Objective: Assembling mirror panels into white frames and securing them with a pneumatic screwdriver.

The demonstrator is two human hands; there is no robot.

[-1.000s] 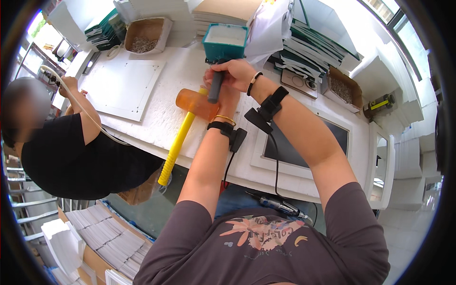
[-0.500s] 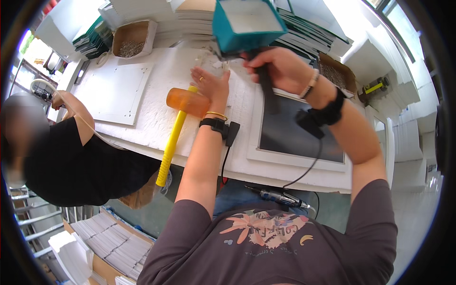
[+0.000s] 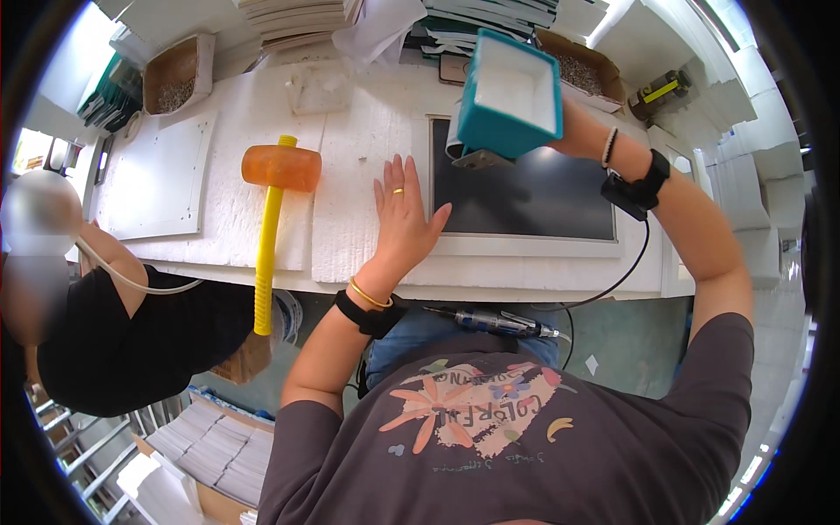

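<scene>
Works at a white tabletop stretching across the middle of the frame, with a co-worker in black at the left edge. Wears a dark grey T-shirt, filling the lower middle. Faces a dark panel in a white frame, lying flat right of centre, and has a white board lying at the left. Has a yellow-handled mallet with an orange head lying left of centre, handle jutting past the table's near edge, and a cardboard box of small metal bits at upper left. Holds up a teal box, open-topped and white inside, with the right hand, upper right of centre, in front of the panel's upper part; cannot tell the exact grip, fingers being hidden behind the box. Has a blue-and-silver tool by the lap, just below the table edge. Spreads the left hand wide at the centre, back upward, holding nothing, thumb across the panel's left edge. Wears a gold bangle on the left wrist and a gold ring on a left finger
</scene>
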